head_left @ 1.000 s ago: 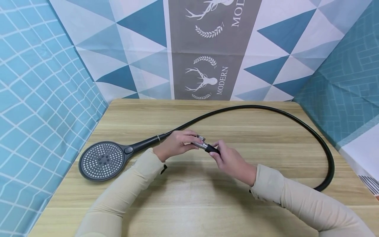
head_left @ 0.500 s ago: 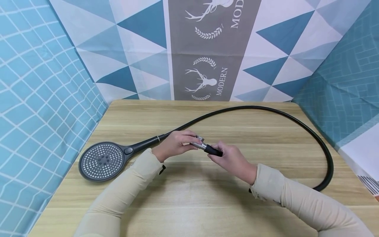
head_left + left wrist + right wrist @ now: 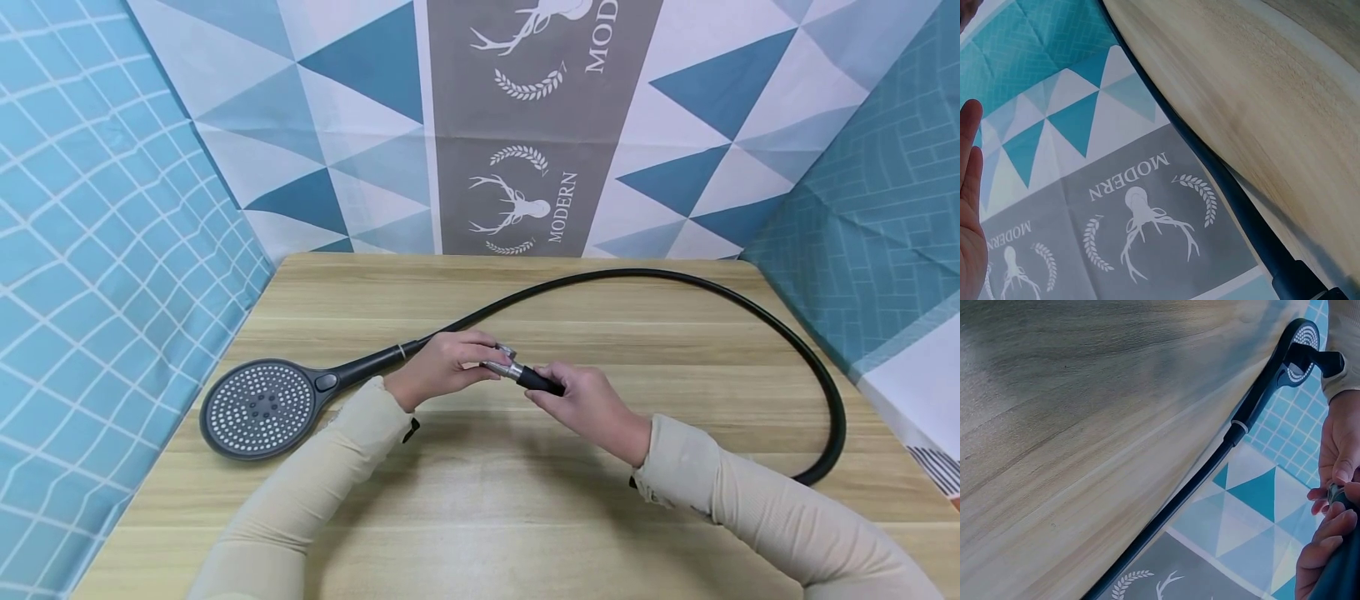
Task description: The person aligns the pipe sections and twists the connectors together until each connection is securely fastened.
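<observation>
left hand (image 3: 453, 364): as a second ago, pinching a metal fitting (image 3: 504, 367). right hand (image 3: 588, 407): grip slightly resettled since then, fingers around the black end (image 3: 542, 382); the work, by my reading, stays at this joint. fitting and black end: meeting between the hands, over the table (image 3: 480, 542); fingers partly cover them, tightness cannot be told. hose (image 3: 750, 310): arched behind, lost beneath the right sleeve (image 3: 780, 500), which might snag it. shower head (image 3: 258, 408): at left, nozzles up, joined to the hose.
</observation>
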Motion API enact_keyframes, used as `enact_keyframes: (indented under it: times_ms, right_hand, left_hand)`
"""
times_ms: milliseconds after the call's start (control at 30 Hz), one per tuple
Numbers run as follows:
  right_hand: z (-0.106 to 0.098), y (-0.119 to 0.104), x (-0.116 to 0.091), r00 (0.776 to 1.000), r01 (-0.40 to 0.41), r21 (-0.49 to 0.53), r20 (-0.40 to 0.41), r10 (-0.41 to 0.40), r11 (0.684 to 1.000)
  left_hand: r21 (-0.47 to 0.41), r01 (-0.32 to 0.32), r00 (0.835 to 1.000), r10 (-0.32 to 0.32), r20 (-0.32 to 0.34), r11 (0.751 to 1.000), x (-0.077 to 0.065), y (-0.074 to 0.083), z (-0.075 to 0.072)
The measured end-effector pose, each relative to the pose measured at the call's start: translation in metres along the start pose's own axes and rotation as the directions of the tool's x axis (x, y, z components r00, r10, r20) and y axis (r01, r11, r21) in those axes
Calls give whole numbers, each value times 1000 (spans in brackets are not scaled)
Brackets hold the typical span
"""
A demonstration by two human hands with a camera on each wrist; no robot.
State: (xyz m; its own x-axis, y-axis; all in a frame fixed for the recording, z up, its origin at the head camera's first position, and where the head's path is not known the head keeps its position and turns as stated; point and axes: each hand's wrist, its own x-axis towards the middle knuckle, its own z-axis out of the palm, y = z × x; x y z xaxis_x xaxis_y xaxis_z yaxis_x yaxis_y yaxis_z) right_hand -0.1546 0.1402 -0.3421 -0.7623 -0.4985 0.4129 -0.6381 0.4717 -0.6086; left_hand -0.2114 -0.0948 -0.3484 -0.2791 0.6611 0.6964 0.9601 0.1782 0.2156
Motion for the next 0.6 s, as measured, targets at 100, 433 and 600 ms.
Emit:
enact_keyframes:
  times_ms: [100,433,600]
  right_hand:
    - [0,0,0,1000,-14,6,4,14,1000]
    - [0,-1,0,995,-74,-38,60,76,997]
    - [-1,-4,1,984,-111,-78,130,120,991]
  left_hand:
    - [-10,-2,1000,2,-2,1000,0,-1,1]
    - [-38,-15,1000,15,10,999,-1,-3,2]
    - [-46,-30,1000,30,3,998,-2,-3,3]
